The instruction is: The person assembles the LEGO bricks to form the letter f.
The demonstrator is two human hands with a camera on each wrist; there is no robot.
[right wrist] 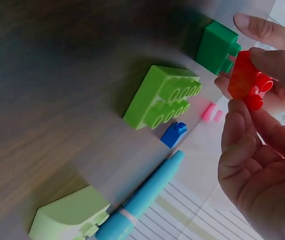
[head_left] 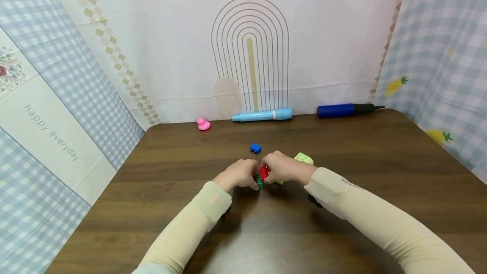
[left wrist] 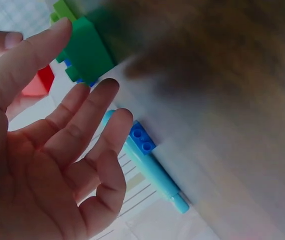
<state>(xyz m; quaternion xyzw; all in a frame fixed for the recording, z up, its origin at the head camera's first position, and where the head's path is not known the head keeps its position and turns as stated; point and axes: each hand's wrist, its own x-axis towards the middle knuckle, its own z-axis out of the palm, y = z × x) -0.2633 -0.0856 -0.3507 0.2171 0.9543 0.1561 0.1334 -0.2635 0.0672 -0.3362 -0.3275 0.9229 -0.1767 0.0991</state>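
Note:
My right hand (head_left: 283, 167) pinches a red toy brick (right wrist: 243, 77) between thumb and fingers, its studs showing in the right wrist view. Just beside and below it, a dark green brick (right wrist: 216, 47) stands on the table with its studs up. Around that green brick my left hand (head_left: 241, 174) hovers, thumb on one side and fingers on the other, relaxed and spread. In the left wrist view the left thumb overlaps the green brick (left wrist: 88, 50); a small gap shows from the right wrist. A light green brick (right wrist: 165, 97) lies close by, partly hidden by my right hand in the head view.
A small blue brick (head_left: 255, 148) lies beyond my hands. The pale green rounded brick (head_left: 304, 158) is behind my right wrist. Along the back edge are a pink toy duck (head_left: 203, 124), a light blue pen-shaped tube (head_left: 262, 115) and a dark blue pump (head_left: 338, 110). Fabric walls surround the wooden table (head_left: 171, 172).

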